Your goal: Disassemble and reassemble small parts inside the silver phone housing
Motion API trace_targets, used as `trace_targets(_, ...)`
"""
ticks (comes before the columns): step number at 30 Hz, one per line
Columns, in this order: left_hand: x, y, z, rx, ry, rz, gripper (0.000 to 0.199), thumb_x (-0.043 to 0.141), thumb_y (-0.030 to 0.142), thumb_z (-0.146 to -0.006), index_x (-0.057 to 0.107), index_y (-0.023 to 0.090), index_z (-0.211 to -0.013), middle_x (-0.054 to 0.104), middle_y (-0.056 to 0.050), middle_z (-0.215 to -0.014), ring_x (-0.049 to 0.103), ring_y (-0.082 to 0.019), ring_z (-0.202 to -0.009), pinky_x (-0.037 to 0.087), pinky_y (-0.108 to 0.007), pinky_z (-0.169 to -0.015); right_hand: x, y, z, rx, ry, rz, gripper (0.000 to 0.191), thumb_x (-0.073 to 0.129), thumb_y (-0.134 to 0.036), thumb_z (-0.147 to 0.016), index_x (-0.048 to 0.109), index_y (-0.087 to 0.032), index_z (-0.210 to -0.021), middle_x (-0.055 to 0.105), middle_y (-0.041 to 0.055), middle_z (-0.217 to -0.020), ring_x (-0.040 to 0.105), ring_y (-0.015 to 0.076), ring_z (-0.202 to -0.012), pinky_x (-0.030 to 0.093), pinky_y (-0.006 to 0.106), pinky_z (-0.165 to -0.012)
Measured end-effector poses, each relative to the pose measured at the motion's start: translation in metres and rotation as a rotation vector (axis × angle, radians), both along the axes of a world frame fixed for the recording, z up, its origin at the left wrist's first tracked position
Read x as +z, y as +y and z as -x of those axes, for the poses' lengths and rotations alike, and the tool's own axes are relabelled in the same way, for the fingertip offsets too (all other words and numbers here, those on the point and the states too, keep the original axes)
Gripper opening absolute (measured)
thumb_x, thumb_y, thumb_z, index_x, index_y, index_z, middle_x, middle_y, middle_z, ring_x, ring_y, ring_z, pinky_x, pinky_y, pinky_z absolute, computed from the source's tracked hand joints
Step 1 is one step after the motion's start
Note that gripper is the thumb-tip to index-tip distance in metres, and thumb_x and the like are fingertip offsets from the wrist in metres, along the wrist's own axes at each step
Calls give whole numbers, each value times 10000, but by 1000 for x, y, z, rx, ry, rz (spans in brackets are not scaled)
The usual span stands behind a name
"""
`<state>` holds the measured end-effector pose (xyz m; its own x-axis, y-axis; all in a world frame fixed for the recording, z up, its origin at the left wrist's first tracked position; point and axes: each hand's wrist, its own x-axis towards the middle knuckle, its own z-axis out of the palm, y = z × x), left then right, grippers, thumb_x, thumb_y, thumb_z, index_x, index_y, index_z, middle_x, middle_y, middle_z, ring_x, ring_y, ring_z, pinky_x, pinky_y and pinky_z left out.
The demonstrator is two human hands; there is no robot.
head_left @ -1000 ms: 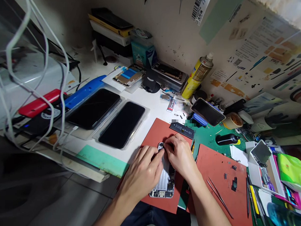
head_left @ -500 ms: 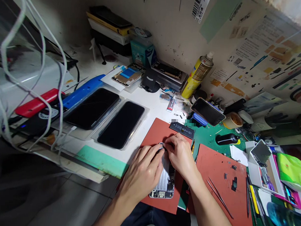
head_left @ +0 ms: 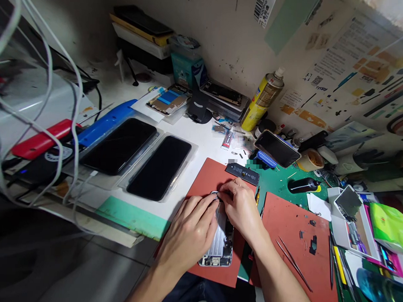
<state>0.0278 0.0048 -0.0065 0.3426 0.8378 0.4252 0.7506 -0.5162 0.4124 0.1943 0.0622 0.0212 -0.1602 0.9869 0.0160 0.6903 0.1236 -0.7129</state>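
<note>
An opened phone (head_left: pixel 217 242) with its silvery inside facing up lies on a reddish-brown mat (head_left: pixel 200 179). My left hand (head_left: pixel 188 227) is closed over its left side, fingertips at the top end. At that same end, my right hand (head_left: pixel 241 205) makes a pinch; whatever is between the fingertips is hidden. Both hands cover much of the phone's upper part, while its lower end shows small components. Just beyond my right hand rests a black phone battery (head_left: pixel 243 173). A screwdriver with a golden handle (head_left: pixel 258 198) lies beside the mat's right edge.
On a second reddish mat (head_left: pixel 275 215) lie tweezers (head_left: pixel 295 265) and small dark parts. Two dark-screened phones (head_left: pixel 159 167) are at left, near hanging white cables (head_left: pixel 77 120). A spray can (head_left: pixel 263 98) stands behind; a white box (head_left: pixel 357 222) holds small items at right.
The view has shifted slightly, so the things at left appear a little further left. Both hands stay at the phone's top end with only slight finger movement.
</note>
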Motion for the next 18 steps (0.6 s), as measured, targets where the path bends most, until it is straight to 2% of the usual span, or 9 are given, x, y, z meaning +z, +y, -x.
trace_targets(6, 0, 1, -1, 3, -5, -9, 338, 583, 70, -1010, 698, 104, -1326, 749, -142, -1330, 649, -309, -1126, 577, -501, -959, 1, 2, -3, -45, 2, -8, 224, 619, -56, -980, 768, -215, -925, 700, 52, -932, 696, 209, -857, 522, 317, -785)
trace_targets(18, 2, 1, -1, 8, 1, -16, 335, 586, 70, -1009, 701, 115, -1320, 753, -136, -1325, 651, -307, -1125, 565, -489, -967, 1, 2, -4, -31, -6, 9, 236, 648, -19, -925, 785, -211, -921, 738, 58, -987, 719, 200, -868, 532, 310, -793)
